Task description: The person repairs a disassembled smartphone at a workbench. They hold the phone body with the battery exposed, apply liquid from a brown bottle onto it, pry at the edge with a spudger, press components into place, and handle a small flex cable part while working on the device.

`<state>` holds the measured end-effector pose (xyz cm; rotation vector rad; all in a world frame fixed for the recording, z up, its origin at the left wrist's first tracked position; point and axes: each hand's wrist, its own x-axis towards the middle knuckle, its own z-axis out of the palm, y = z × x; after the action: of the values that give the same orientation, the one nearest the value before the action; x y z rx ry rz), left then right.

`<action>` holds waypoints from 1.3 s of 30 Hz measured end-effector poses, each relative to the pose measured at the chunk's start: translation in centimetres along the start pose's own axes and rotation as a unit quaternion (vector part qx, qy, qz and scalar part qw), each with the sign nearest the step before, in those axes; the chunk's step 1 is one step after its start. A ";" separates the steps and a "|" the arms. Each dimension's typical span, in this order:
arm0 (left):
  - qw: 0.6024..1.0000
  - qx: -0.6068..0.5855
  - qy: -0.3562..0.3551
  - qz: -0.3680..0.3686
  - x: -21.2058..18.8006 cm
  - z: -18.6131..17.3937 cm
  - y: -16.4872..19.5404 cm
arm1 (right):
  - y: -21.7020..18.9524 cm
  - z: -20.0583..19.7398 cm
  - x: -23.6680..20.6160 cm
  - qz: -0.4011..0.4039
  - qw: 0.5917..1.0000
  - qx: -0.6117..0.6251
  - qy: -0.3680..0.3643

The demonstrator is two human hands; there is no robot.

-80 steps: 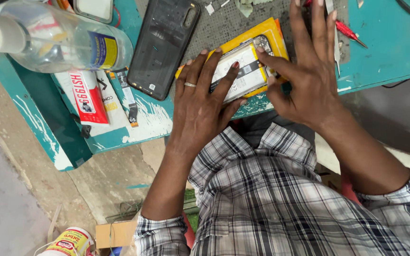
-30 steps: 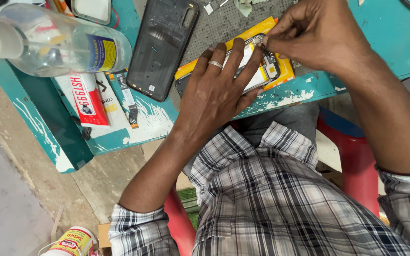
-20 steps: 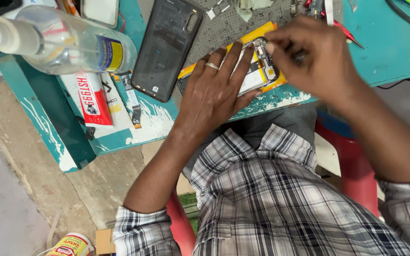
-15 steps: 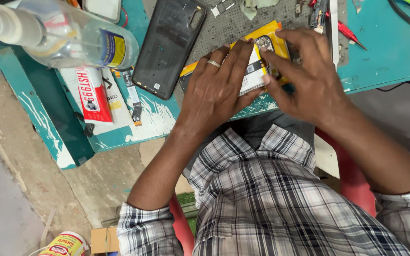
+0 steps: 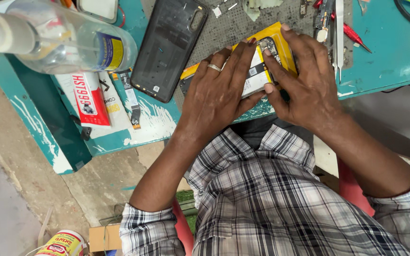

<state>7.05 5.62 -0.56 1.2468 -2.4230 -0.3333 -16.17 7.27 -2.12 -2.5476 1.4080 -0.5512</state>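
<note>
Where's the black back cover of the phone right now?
In the head view, the black back cover lies on the teal table, left of the left hand, beside the clear bottle.

Teal-painted worktable (image 5: 34, 118), paint chipped white along edge and leg. Dark perforated mat (image 5: 233, 28) covers its middle. Bare concrete floor (image 5: 5, 208) below, stained. Red plastic stool (image 5: 352, 189) partly visible. Even daylight, soft shadows.
</note>
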 end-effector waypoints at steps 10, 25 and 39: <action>1.000 0.011 -0.012 -0.005 0.0 0.1 0.0 | -1.6 -1.2 2.5 0.124 0.987 0.101 -0.018; 1.000 0.018 -0.022 -0.003 -0.2 0.5 0.1 | -1.9 -0.5 2.2 0.177 0.979 0.098 0.009; 0.999 -0.018 -0.030 -0.018 -0.1 0.0 0.3 | -0.7 -2.8 2.3 0.101 0.987 0.120 0.035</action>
<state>6.82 5.85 -0.49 1.2842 -2.4356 -0.4273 -15.69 5.79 1.17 -2.1893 1.4985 -0.7319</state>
